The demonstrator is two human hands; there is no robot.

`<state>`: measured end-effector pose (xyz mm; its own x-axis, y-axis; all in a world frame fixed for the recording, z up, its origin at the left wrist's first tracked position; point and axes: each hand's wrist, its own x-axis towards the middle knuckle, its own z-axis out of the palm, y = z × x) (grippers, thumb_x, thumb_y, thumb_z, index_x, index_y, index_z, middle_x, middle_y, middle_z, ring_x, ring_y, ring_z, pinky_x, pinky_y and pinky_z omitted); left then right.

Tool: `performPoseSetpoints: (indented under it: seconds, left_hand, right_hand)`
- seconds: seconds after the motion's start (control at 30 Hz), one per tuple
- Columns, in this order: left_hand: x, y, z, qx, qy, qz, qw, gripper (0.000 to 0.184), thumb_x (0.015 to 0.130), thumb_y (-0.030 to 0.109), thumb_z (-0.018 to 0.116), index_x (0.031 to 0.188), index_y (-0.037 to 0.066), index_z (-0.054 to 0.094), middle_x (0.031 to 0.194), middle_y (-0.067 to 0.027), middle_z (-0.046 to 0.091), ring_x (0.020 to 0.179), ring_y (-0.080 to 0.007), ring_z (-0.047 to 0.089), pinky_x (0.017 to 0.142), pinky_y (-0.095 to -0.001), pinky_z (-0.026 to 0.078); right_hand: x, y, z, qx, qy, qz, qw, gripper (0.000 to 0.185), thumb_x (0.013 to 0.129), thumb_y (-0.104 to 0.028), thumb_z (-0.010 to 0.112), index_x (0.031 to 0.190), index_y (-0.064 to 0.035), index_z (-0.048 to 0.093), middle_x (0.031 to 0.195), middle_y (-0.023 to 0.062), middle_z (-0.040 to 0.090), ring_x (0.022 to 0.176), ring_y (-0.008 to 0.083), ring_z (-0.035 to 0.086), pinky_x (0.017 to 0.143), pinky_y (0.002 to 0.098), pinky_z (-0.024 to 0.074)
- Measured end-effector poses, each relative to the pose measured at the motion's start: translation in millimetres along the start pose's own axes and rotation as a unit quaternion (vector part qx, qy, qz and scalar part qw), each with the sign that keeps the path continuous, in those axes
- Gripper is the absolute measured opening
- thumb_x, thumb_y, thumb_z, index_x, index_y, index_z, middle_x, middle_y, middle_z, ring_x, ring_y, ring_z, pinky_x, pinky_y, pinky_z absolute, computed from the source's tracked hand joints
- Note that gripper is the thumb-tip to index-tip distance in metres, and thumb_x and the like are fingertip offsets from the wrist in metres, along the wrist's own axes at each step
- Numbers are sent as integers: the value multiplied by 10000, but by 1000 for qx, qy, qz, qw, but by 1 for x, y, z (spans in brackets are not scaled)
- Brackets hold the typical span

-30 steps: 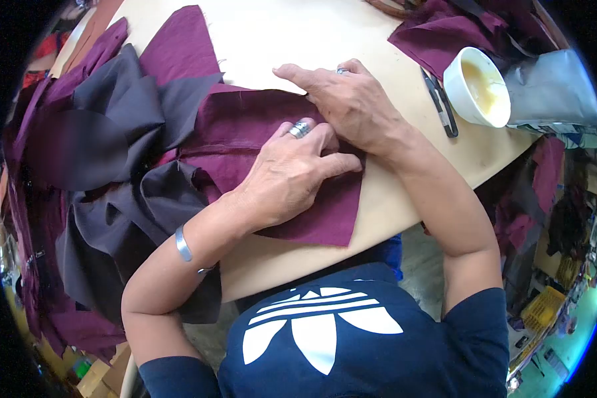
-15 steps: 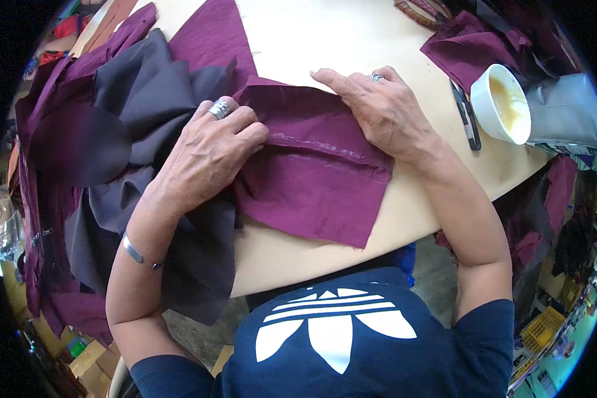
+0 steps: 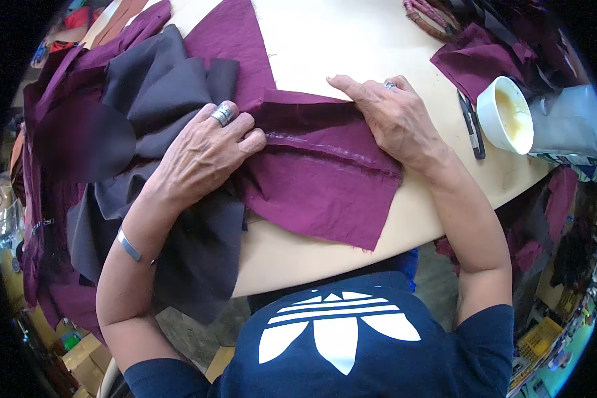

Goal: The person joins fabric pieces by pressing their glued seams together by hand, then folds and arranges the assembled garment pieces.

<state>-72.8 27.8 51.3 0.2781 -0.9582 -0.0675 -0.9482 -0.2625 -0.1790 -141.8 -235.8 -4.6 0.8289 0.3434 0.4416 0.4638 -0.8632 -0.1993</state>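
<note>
A maroon fabric piece lies on the pale table, with a whitish, shiny seam line running across it. My left hand has its fingers curled and pressed together at the left end of that seam, where the cloth bunches. Over the right upper edge of the same piece rests my right hand, its index finger stretched out to the left and its other fingers curled beneath. Dark grey fabric lies in folds beside and below my left hand. Another maroon panel spreads out above it.
A white bowl with yellowish paste stands at the right, beside a black-handled tool and a grey bag. More maroon cloth and a brown coiled item lie at the upper right.
My left hand has moved left from the middle of the maroon piece to its left end, uncovering the seam. My right hand stays over the upper right edge. The view has shifted slightly.
</note>
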Motion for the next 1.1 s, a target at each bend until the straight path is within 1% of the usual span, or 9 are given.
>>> performPoseSetpoints:
  seconds: [0.23,0.33,0.43,0.53,0.63,0.83,0.93,1.03,1.1]
  left_hand:
    - [-3,0,8,55,29,22,998,110,809,135,500,917,117,495,813,-24,497,788,-154,516,698,-287,408]
    - [-6,-2,11,48,18,16,999,90,819,137,495,905,110,498,806,-31,498,769,-159,521,689,-284,410]
    - [-8,-1,9,-33,54,-46,997,93,819,132,502,900,85,506,837,-57,496,768,-190,531,691,-315,429]
    - [-13,-5,10,-88,78,-65,991,99,809,121,518,883,56,521,874,-86,488,776,-232,537,709,-348,448]
    - [-15,-6,11,-81,45,-55,994,103,799,115,531,870,40,532,914,-99,486,815,-256,542,728,-353,462]
    - [-17,-6,16,-47,75,-34,996,107,781,118,537,859,45,538,965,-84,498,877,-235,549,762,-329,470]
    - [-14,-10,17,2,62,25,998,121,763,125,540,861,55,541,977,-69,499,911,-212,537,786,-320,469]
    - [-15,-19,11,28,43,47,998,124,756,129,528,863,66,543,977,-61,499,958,-202,523,802,-311,467]
    - [-14,-19,1,14,53,5,999,167,748,112,513,900,57,555,1018,-79,509,1003,-230,520,832,-341,458]
  right_hand:
    - [-1,0,0,13,11,-4,1000,460,850,-56,451,1286,-200,458,819,30,617,693,169,596,757,326,418]
    - [-1,0,2,10,15,-4,1000,455,856,-56,446,1287,-201,458,824,34,620,695,167,599,757,326,418]
    - [0,-2,3,7,5,5,1000,450,859,-54,443,1285,-199,461,838,39,625,700,169,602,760,325,417]
    - [-1,-1,4,16,23,0,1000,468,845,-14,527,1285,-165,475,868,36,632,687,146,582,729,305,405]
    - [-1,0,1,19,11,1,1000,470,842,-13,534,1282,-166,476,933,42,642,706,143,588,730,301,404]
    - [-4,4,3,12,13,4,1000,461,848,-17,527,1281,-165,475,962,46,644,707,163,590,730,305,401]
    - [-5,5,3,15,20,0,1000,472,836,-31,463,1282,-186,460,848,50,624,704,182,597,756,337,417]
    - [-4,1,1,32,-5,2,999,481,834,-31,462,1289,-185,454,835,43,621,692,183,593,753,338,417]
    - [-4,-2,5,38,12,2,999,483,837,-31,469,1295,-183,451,833,46,632,692,185,600,747,335,418]
